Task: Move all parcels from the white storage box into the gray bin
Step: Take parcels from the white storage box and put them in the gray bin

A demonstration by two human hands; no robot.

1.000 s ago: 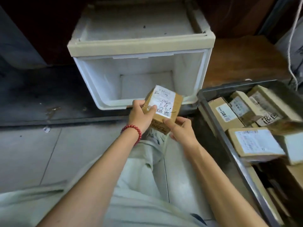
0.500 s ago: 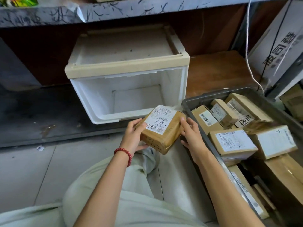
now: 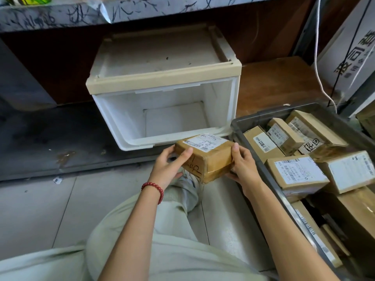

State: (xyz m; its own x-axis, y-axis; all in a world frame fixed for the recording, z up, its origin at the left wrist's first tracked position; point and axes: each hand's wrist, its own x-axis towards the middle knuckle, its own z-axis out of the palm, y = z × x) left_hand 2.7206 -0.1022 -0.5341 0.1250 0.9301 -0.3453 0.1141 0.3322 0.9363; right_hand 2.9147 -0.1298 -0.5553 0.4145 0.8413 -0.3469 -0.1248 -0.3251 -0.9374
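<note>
A brown cardboard parcel (image 3: 211,155) with a white label on top is held in the air between both hands, just in front of the white storage box (image 3: 129,128). My left hand (image 3: 168,167) grips its left side, thumb on the near face. My right hand (image 3: 241,165) grips its right side. The white storage box lies on its side with its opening facing me, and its inside shows no parcels. The gray bin (image 3: 257,118) stands to the right and holds several labelled cardboard parcels (image 3: 294,175).
My bent knee in light trousers (image 3: 178,199) is under the held parcel. A dark shelf runs above the box. A large white carton (image 3: 353,49) and a white cord (image 3: 318,65) stand behind the bin. Grey floor tiles spread at the left.
The parcel has turned from standing on edge to lying flatter, label up, and shifted toward the bin. The camera tilted up, showing more of the shelf and bin.
</note>
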